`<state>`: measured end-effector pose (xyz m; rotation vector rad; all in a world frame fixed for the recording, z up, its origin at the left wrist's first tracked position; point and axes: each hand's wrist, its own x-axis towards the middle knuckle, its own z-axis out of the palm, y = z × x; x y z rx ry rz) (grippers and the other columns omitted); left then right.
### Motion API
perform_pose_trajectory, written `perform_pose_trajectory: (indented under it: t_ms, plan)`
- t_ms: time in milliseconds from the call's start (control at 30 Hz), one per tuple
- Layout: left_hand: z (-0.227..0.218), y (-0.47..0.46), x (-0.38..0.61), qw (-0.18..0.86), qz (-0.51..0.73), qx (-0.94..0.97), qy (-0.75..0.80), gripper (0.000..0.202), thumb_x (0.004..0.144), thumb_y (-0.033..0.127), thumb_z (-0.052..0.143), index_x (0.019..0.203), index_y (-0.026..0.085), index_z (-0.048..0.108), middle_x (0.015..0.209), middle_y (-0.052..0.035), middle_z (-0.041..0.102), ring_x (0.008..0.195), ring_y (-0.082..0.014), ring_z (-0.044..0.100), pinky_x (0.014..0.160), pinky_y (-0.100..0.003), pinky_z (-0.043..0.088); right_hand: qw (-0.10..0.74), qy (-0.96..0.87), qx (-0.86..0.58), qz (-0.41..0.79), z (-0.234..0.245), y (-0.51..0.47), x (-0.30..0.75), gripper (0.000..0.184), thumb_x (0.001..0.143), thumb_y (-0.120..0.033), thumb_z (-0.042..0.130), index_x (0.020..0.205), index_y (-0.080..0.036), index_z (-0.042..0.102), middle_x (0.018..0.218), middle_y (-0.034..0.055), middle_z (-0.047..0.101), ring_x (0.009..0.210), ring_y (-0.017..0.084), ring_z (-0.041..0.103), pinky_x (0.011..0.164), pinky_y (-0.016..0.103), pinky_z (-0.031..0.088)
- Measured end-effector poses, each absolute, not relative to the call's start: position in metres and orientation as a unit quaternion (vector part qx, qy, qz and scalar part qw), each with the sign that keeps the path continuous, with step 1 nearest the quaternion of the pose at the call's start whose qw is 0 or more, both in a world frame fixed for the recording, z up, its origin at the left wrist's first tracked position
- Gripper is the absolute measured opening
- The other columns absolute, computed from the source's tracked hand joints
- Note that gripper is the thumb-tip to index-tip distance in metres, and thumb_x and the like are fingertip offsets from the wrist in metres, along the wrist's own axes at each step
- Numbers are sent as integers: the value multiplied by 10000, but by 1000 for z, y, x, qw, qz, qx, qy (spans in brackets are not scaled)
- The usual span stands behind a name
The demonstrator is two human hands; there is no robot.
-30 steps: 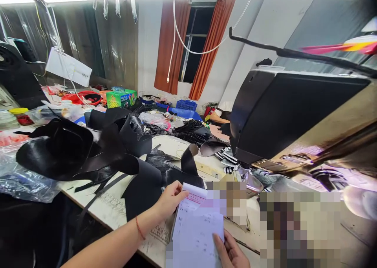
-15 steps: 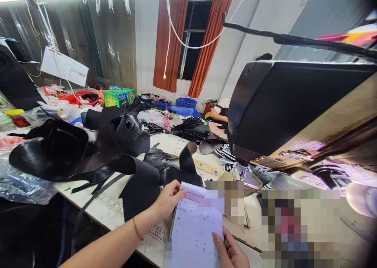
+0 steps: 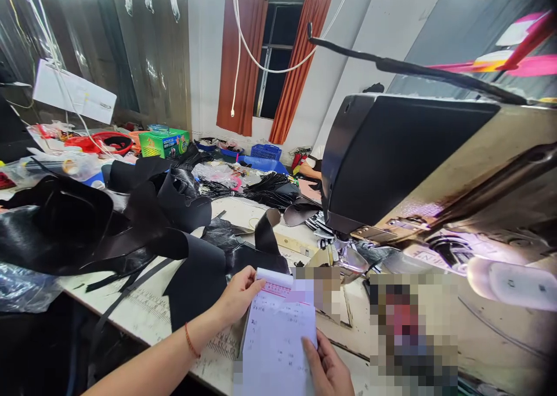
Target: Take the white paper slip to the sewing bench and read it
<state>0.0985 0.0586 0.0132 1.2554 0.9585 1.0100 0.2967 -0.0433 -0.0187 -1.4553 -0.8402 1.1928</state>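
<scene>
A white notepad [image 3: 276, 341] with a red-printed header and handwritten figures is held low in the middle of the head view. Its top leaf is folded back. My left hand [image 3: 239, 291], with a red cord on the wrist, pinches the pad's upper left corner. At the lower right edge my right hand [image 3: 328, 364] grips it, thumb on the page and fingers behind. Just beyond the pad, black leather-like pieces [image 3: 198, 271] lie on the white table [image 3: 148, 300], which carries ruler markings along its front.
A sewing machine [image 3: 391, 158] fills the right side, its lamp [image 3: 511, 283] lit. More black pieces [image 3: 73, 222] pile up at left beside a plastic bag [image 3: 26, 285]. Farther back stand a green box [image 3: 165, 143], a blue basket [image 3: 265, 151] and another person's arm [image 3: 310, 170].
The view has turned slightly to the right, so most things sit farther left. Both hands keep their hold on the notepad.
</scene>
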Motion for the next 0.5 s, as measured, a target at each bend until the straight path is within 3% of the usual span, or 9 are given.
perform_pose_trajectory:
  t_ms: [200, 300, 500]
  plan:
    - [12, 59, 99, 589, 434, 544, 411, 544, 765, 681, 639, 815, 162, 485, 742, -8, 554, 645, -142, 487, 567, -244, 336, 528, -354, -602, 483, -18, -44, 295, 639, 704, -665, 673, 1116, -180, 623, 1155, 91, 718, 1097, 267, 637, 888, 282, 509]
    - [11, 59, 99, 593, 430, 543, 410, 558, 763, 698, 627, 836, 163, 484, 741, -13, 560, 643, -146, 492, 557, -239, 334, 522, -355, -602, 489, -17, -45, 295, 617, 712, -667, 665, 1101, -189, 626, 1172, 89, 712, 1113, 270, 634, 935, 282, 496]
    - [8, 59, 99, 589, 426, 550, 411, 559, 768, 701, 621, 834, 163, 484, 735, -1, 538, 627, -129, 455, 551, -235, 332, 481, -399, -588, 514, -20, -43, 303, 746, 759, -680, 608, 1261, -130, 555, 1285, 143, 647, 1192, 289, 594, 1013, 306, 478]
